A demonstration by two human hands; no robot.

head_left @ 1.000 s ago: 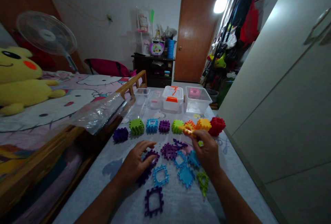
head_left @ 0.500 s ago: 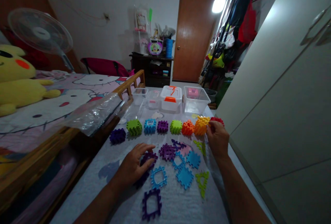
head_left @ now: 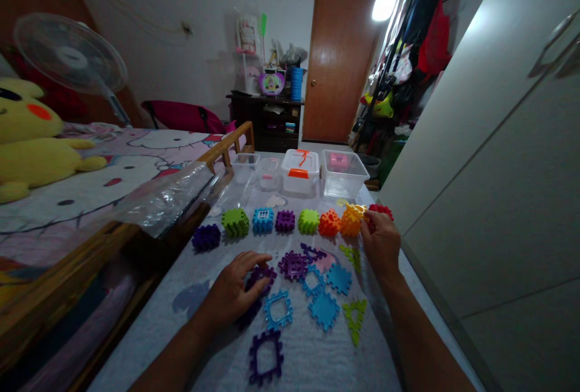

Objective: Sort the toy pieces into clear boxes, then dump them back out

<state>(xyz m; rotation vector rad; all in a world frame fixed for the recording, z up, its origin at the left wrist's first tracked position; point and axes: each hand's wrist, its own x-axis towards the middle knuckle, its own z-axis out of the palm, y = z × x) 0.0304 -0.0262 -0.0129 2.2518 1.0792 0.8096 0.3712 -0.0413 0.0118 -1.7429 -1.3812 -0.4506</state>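
My left hand rests over some purple interlocking tiles, thumb and fingers apart and loosely bent around them. At the row's right end, the curled fingers of my right hand grip a stack of red interlocking tiles, close beside a yellow stack. Between my hands lie a purple lattice tile, a purple triangle, blue solid tiles and a blue frame tile. A green triangle lies to the right; a purple square frame is nearest me.
Stacks in orange, green, purple and blue continue the row leftward. Behind them stand a lidded box and a clear open bin. A wooden bed rail borders the left; a cabinet the right.
My right hand has shifted slightly left and turned, and more of the red stack shows beside its thumb. My left hand and the loose tiles stay where they were.
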